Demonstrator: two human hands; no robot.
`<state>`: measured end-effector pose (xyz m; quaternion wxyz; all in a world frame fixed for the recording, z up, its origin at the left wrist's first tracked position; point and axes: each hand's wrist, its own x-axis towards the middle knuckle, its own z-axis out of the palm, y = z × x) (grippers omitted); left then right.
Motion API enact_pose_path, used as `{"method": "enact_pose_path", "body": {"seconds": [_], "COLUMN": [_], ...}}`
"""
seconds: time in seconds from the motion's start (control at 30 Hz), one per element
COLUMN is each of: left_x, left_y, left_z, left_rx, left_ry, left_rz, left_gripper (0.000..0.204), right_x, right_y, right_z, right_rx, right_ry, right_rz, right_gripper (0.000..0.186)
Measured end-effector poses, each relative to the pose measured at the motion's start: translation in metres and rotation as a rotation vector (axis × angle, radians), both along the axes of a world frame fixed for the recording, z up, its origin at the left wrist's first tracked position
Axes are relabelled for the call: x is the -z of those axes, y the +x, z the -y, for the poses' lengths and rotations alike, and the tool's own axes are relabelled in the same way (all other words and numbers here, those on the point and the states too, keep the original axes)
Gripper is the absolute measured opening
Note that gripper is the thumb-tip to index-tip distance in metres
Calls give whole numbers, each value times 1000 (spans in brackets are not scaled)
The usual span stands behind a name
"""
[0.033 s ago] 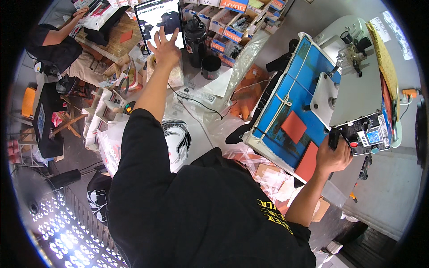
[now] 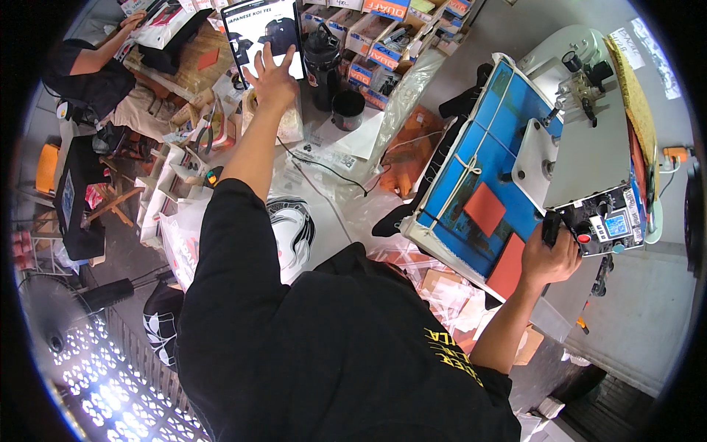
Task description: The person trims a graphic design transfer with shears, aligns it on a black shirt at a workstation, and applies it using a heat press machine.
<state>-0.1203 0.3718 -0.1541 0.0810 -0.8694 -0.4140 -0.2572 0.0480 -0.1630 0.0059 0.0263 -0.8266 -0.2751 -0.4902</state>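
Note:
At the upper middle, my left hand (image 2: pixel 274 85) reaches out with its fingers spread over the lit screen of a tablet (image 2: pixel 243 40) that shows a dark garment picture; fingertips overlap the screen, and whether they touch it I cannot tell. My right hand (image 2: pixel 554 258) is closed round the black handle (image 2: pixel 550 227) of a heat press (image 2: pixel 589 162), beside its control box (image 2: pixel 611 225). Left of the press lies a blue board (image 2: pixel 445 195) with a pale padded edge, tied with cord. On it rest two reddish pads, one small (image 2: pixel 484 209) and one larger (image 2: pixel 505 269).
A black tumbler (image 2: pixel 322 62) and black mug (image 2: pixel 347 110) stand right of the tablet, before boxed shelves (image 2: pixel 372 33). Below lies a printed sheet (image 2: pixel 289 234) with a thin cable (image 2: pixel 324 168) above it. Another person (image 2: pixel 85 70) works upper left; a fan (image 2: pixel 55 317) stands lower left.

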Motion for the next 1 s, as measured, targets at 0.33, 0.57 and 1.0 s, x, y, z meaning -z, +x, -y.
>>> {"method": "enact_pose_path", "body": {"seconds": [0.33,0.57,1.0], "left_x": [10,20,48], "left_y": [-18,-60,-92], "left_z": [18,178,375], "left_rx": [-31,211,272], "left_ry": [-49,-395,-1138], "left_rz": [306,725,-575], "left_gripper": [54,13,40], "right_x": [2,2,-21], "right_y": [4,0,-17], "right_z": [0,3,16], "right_rx": [-34,-21,-187], "right_ry": [16,18,2], "right_rz": [33,-12,-307], "right_gripper": [18,19,21]}}
